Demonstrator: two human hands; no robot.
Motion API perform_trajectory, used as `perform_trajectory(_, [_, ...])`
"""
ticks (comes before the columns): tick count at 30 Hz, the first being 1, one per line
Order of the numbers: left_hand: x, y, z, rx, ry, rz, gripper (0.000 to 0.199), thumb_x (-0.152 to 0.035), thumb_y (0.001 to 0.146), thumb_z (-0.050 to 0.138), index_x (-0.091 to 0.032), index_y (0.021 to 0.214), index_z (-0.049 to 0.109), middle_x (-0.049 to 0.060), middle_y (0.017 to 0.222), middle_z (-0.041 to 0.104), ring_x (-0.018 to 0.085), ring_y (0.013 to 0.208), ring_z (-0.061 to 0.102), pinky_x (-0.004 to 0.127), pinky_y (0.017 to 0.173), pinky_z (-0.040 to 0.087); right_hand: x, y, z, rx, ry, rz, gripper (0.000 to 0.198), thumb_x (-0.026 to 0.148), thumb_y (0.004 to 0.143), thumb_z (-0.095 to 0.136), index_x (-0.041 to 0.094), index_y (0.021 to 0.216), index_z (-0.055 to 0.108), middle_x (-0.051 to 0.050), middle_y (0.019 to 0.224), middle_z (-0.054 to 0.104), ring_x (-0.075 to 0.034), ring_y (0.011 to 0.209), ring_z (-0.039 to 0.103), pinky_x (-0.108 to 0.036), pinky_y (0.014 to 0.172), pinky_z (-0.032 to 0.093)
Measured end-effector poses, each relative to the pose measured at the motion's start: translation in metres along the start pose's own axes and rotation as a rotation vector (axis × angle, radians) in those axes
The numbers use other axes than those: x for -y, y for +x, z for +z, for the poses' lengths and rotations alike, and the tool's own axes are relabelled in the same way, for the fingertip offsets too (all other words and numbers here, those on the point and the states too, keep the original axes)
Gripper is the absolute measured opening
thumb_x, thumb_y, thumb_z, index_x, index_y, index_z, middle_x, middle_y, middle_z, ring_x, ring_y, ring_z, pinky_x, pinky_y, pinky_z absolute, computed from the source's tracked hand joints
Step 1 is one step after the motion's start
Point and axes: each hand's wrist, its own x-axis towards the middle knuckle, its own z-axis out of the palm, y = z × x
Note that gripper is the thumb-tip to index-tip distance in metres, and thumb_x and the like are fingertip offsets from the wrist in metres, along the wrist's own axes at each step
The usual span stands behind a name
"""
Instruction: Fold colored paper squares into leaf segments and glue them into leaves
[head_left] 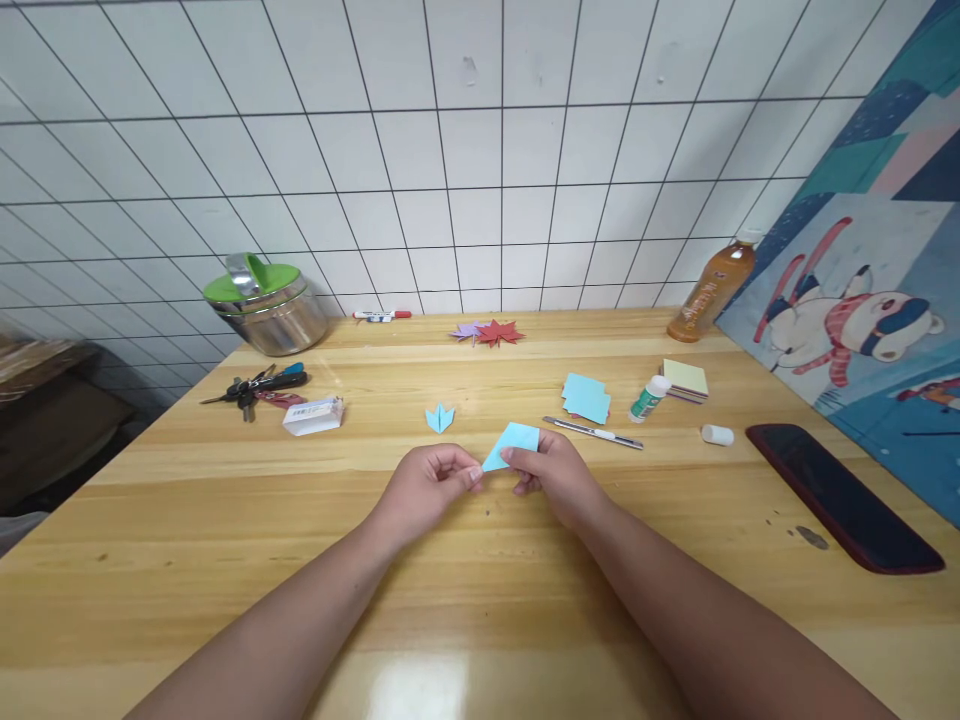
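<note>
A light blue sheet of folded paper [519,440] is held a little above the wooden table [450,580]. My left hand [429,485] pinches its pointed lower-left corner between thumb and fingertips. On the right side of the paper, my right hand [559,475] grips it with the thumb on top and the fingers underneath. Beyond my left hand lies a small blue folded paper piece [440,418] with pointed tips. A stack of blue paper squares [586,398] and a slim silver craft knife or pen [592,432] lie just past my right hand.
Right of the paper stack are a glue stick [649,398], its white cap [718,435], a yellow notepad [684,380] and a phone [844,495]. A bottle [712,290] leans at the back. Leftward are keys [259,387], a white box [313,416] and a metal pot [270,310]. Paper stars [499,333] lie near the wall.
</note>
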Motion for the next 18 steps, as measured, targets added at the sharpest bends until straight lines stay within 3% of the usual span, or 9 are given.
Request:
perform_trajectory(2, [0.000, 0.000, -0.002, 0.058, -0.005, -0.008, 0.023, -0.036, 0.073, 0.062, -0.014, 0.077, 0.065, 0.006, 0.077, 0.068, 0.018, 0.073, 0.061, 0.028, 0.069, 0.045, 0.001, 0.000, -0.003, 0.036, -0.073, -0.006, 0.020, 0.031, 0.064, 0.066, 0.015, 0.072, 0.057, 0.004, 0.060, 0.051, -0.007, 0.050, 0.044, -0.021, 0.046, 0.046])
perform_trajectory(5, [-0.001, -0.001, -0.003, 0.106, -0.063, 0.031, 0.030, -0.037, 0.075, 0.061, -0.015, 0.095, 0.062, 0.008, 0.092, 0.067, 0.019, 0.085, 0.061, 0.029, 0.075, 0.045, -0.001, -0.002, -0.005, 0.214, -0.257, 0.017, 0.017, 0.030, 0.066, 0.063, 0.016, 0.074, 0.059, 0.002, 0.064, 0.054, -0.009, 0.054, 0.047, -0.021, 0.046, 0.044])
perform_trajectory(9, [0.000, -0.004, 0.000, 0.092, -0.044, 0.065, 0.023, -0.034, 0.073, 0.064, -0.014, 0.085, 0.061, 0.006, 0.079, 0.065, 0.016, 0.073, 0.060, 0.026, 0.068, 0.046, -0.008, -0.007, -0.003, 0.370, -0.491, -0.042, 0.012, 0.026, 0.067, 0.061, 0.016, 0.064, 0.055, 0.005, 0.055, 0.046, -0.006, 0.050, 0.041, -0.017, 0.043, 0.035])
perform_trajectory(14, [0.003, -0.001, 0.002, -0.026, -0.084, 0.040, 0.018, -0.031, 0.070, 0.066, -0.015, 0.075, 0.059, 0.002, 0.071, 0.063, 0.014, 0.066, 0.059, 0.025, 0.064, 0.045, -0.007, -0.009, 0.003, 0.354, -0.372, -0.015, 0.014, 0.030, 0.070, 0.060, 0.017, 0.076, 0.056, 0.003, 0.066, 0.054, -0.009, 0.056, 0.050, -0.019, 0.047, 0.042])
perform_trajectory(18, [0.002, 0.000, 0.001, -0.119, -0.090, 0.053, 0.018, -0.030, 0.069, 0.066, -0.015, 0.074, 0.058, 0.002, 0.071, 0.063, 0.014, 0.068, 0.059, 0.025, 0.066, 0.045, 0.001, -0.007, 0.006, 0.217, -0.207, 0.008, 0.021, 0.035, 0.071, 0.061, 0.017, 0.080, 0.055, 0.000, 0.069, 0.059, -0.011, 0.060, 0.057, -0.023, 0.054, 0.048])
